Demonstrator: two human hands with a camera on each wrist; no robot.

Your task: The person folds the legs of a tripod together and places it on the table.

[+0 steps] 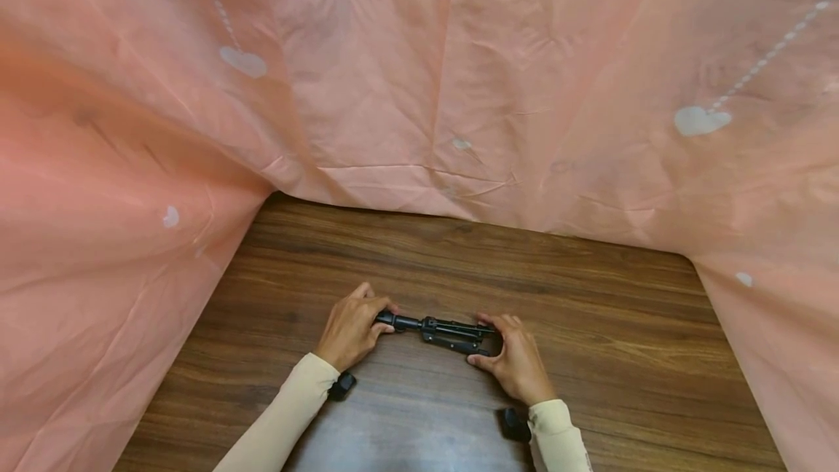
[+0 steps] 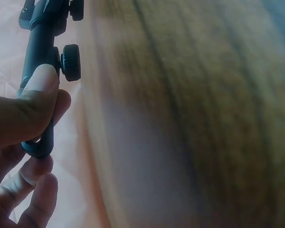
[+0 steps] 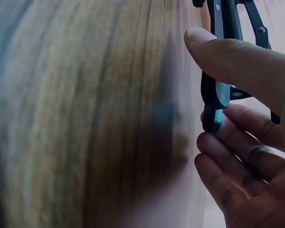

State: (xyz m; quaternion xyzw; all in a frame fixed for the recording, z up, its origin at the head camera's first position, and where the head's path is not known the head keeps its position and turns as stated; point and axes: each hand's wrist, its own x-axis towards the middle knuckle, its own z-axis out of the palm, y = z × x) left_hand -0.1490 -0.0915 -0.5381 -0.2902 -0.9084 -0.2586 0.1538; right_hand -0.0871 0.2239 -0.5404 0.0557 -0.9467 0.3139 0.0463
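A small black folding tripod (image 1: 429, 326) lies crosswise between the hands, close over the wooden table in the head view. My left hand (image 1: 354, 330) pinches its tube end between thumb and forefinger. In the left wrist view a ridged knob (image 2: 71, 62) sticks out from the tube just above the thumb, and the other fingers curl below the rounded end. At the legs' end, my right hand (image 1: 518, 363) holds the tripod from the right. Its thumb crosses one leg (image 3: 214, 92) in the right wrist view, with fingers curled around the far side. Other legs, partly hidden, show hinged braces.
The brown wood-grain table (image 1: 623, 326) spreads around both hands. Pink cloth (image 1: 393, 108) with white hearts hangs along the table's back and sides. Small black devices sit at the left wrist (image 1: 343, 387) and the right wrist (image 1: 514, 425), beside cream sleeves (image 1: 282, 414).
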